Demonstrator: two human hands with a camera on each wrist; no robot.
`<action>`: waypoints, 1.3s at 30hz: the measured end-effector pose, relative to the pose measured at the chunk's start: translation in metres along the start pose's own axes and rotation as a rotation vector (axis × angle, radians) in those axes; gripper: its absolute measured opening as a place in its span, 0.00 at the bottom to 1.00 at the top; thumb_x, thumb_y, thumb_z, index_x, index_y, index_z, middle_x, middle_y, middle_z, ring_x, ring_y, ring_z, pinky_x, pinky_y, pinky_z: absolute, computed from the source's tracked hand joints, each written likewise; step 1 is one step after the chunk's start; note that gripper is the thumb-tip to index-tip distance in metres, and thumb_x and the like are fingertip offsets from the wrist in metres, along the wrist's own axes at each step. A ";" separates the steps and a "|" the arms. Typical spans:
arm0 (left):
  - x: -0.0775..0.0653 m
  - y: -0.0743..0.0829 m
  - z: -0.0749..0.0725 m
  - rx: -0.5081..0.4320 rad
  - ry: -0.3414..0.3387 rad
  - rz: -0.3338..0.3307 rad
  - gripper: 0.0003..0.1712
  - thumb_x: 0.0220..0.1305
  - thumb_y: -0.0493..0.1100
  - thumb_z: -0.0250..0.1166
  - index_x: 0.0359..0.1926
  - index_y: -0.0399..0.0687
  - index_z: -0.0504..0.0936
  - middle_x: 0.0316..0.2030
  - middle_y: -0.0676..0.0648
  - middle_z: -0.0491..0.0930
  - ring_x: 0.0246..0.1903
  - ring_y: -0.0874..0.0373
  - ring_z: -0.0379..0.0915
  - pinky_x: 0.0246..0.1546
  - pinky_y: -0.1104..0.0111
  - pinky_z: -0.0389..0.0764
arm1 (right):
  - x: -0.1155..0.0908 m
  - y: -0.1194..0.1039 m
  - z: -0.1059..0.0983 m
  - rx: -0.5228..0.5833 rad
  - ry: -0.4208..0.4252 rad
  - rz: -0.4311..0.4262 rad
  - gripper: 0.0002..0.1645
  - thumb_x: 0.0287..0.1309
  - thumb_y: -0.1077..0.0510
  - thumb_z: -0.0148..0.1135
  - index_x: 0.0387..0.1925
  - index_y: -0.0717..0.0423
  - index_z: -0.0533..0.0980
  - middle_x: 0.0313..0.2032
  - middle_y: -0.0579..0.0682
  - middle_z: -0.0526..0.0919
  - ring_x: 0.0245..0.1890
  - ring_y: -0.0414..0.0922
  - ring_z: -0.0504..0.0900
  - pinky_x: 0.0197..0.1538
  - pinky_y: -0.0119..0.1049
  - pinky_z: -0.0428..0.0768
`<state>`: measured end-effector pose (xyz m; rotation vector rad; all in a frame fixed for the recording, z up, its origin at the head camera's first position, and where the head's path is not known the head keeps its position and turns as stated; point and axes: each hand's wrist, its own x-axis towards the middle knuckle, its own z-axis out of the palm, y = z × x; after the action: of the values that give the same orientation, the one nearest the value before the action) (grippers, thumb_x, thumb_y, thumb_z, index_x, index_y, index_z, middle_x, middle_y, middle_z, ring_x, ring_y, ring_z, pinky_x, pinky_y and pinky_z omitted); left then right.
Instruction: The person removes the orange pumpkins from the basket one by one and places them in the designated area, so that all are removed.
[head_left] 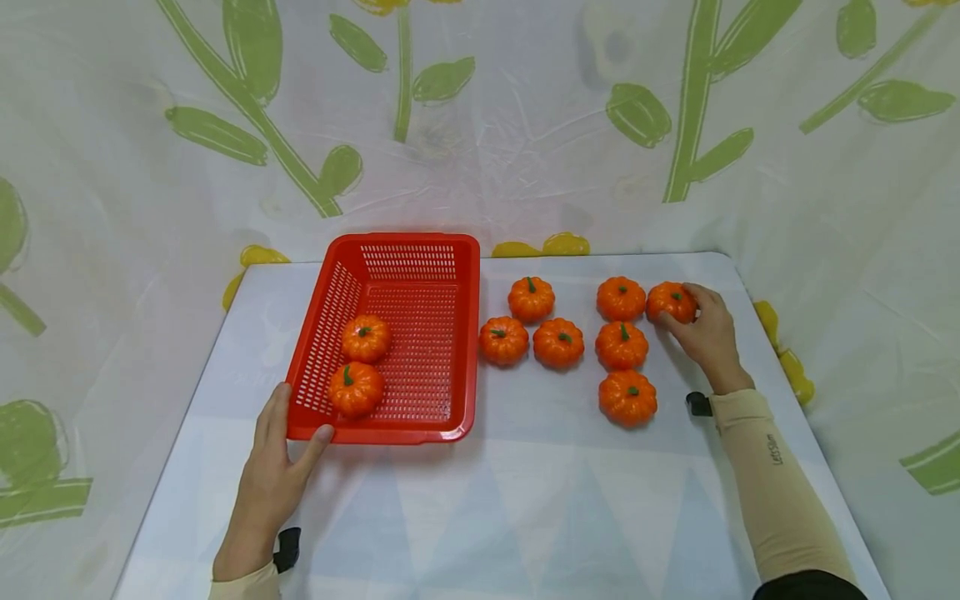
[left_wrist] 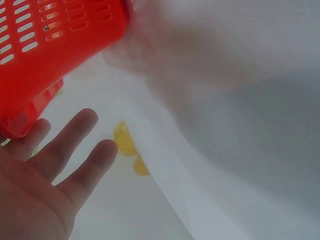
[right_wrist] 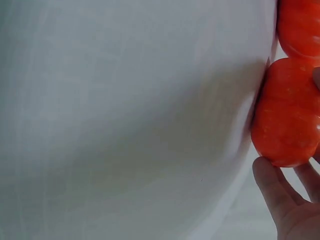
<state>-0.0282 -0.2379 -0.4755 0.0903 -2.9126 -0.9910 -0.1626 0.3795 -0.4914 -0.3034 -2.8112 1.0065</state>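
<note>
My right hand point(head_left: 705, 333) grips a small orange toy pumpkin point(head_left: 670, 302) at the table's back right, with thumb and fingers around its sides. In the right wrist view this pumpkin point(right_wrist: 286, 117) touches a neighbouring pumpkin point(right_wrist: 302, 27). My left hand point(head_left: 270, 479) rests at the near left corner of a red plastic basket point(head_left: 467, 367), thumb by the front rim and fingers along the left side. Its fingers point(left_wrist: 75, 135) look straight and spread in the left wrist view. Inside the basket, along its left side, lie two pumpkins point(head_left: 356, 389).
Right of the basket, three pumpkins point(head_left: 558, 343) sit in a cluster. Farther right, three more point(head_left: 622, 346) form a column beside the gripped one. A pale cloth with blue triangles covers the table point(head_left: 525, 500). Behind it hangs a leaf-patterned curtain point(head_left: 510, 167).
</note>
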 end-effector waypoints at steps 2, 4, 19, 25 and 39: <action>0.000 0.000 0.000 -0.001 0.001 0.000 0.55 0.69 0.59 0.65 0.82 0.61 0.37 0.80 0.41 0.43 0.74 0.35 0.49 0.58 0.29 0.66 | 0.000 0.000 0.000 0.001 -0.007 0.011 0.43 0.65 0.54 0.68 0.73 0.68 0.61 0.70 0.70 0.61 0.70 0.66 0.61 0.71 0.61 0.62; 0.000 0.000 0.000 -0.002 0.001 -0.001 0.55 0.69 0.59 0.64 0.82 0.62 0.37 0.80 0.41 0.43 0.74 0.34 0.49 0.57 0.29 0.66 | 0.001 0.000 0.000 0.000 -0.010 0.014 0.44 0.65 0.53 0.67 0.73 0.67 0.60 0.71 0.70 0.61 0.70 0.67 0.61 0.71 0.62 0.62; 0.000 0.002 -0.001 -0.007 -0.017 -0.006 0.55 0.69 0.59 0.64 0.82 0.59 0.37 0.80 0.40 0.43 0.74 0.34 0.49 0.57 0.29 0.66 | 0.000 -0.002 0.000 -0.012 -0.034 0.041 0.45 0.66 0.52 0.67 0.74 0.67 0.58 0.72 0.70 0.59 0.71 0.67 0.59 0.73 0.60 0.59; 0.000 0.000 0.000 -0.003 -0.005 0.001 0.55 0.69 0.59 0.64 0.82 0.60 0.37 0.80 0.40 0.43 0.74 0.34 0.49 0.57 0.29 0.66 | 0.001 0.000 0.001 -0.006 -0.031 0.032 0.45 0.66 0.52 0.66 0.74 0.67 0.58 0.72 0.70 0.59 0.70 0.67 0.59 0.72 0.61 0.61; 0.000 -0.003 0.002 -0.012 0.009 0.013 0.55 0.69 0.59 0.64 0.82 0.59 0.38 0.80 0.41 0.44 0.74 0.34 0.50 0.57 0.30 0.67 | 0.003 -0.002 -0.001 -0.038 -0.060 0.043 0.47 0.67 0.48 0.65 0.75 0.67 0.56 0.72 0.70 0.57 0.71 0.67 0.58 0.73 0.62 0.58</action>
<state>-0.0279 -0.2387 -0.4788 0.0748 -2.8954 -1.0031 -0.1657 0.3790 -0.4892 -0.3448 -2.8926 0.9883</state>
